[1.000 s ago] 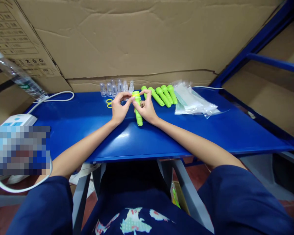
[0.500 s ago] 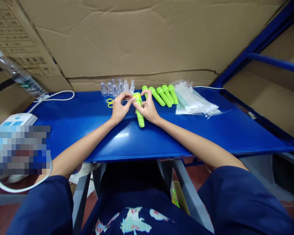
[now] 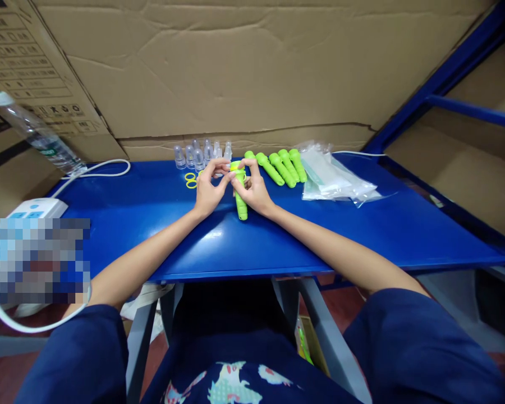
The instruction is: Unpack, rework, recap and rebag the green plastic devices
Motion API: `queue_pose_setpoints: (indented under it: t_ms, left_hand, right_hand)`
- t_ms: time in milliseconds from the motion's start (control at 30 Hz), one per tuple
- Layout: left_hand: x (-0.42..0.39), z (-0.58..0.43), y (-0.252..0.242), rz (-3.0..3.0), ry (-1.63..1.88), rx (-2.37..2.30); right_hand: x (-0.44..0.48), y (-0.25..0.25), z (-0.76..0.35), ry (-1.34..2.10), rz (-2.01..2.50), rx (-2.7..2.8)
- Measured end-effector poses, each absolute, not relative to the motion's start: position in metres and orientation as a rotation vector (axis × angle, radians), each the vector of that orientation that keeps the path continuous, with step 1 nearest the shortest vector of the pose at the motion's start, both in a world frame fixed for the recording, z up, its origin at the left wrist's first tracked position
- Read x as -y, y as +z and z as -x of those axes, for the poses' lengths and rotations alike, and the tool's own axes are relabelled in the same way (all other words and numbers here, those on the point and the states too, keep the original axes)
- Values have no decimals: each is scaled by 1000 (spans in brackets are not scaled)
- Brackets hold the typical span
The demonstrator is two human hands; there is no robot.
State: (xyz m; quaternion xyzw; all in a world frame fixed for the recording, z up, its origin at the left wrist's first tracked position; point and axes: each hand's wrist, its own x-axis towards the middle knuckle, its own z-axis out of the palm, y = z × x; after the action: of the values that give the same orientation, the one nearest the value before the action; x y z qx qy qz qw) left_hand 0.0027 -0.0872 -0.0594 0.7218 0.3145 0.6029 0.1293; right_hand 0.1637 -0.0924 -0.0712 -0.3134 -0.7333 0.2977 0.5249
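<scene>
I am watching both hands working mid-table (image 3: 151, 224): the right hand (image 3: 255, 191) is clamping the torch (image 3: 240, 209), which is standing tilted with its tail on the table, and the left hand (image 3: 207, 191) is pinching at its head. Rings (image 3: 190, 180) are lying just left, caps (image 3: 197, 155) are crowding close behind, more torches (image 3: 280, 166) and bags (image 3: 336, 180) are sitting right, and a bottle (image 3: 37, 136) is leaning far left.

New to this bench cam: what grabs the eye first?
The left hand and right hand meet mid-table on one lime-green flashlight body, fingertips working at its head. Behind them, a row of matching green bodies lies to the right and a cluster of clear caps stands to the left, all bright against the blue table.
</scene>
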Motion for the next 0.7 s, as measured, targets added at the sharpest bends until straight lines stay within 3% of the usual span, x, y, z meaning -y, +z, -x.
queue_pose_setpoints:
  t_ms: [700]
  left_hand:
    - [83, -2, -62, -2050, 1662, -884]
  right_hand:
    - [91, -72, -164, 795, 746, 1676]
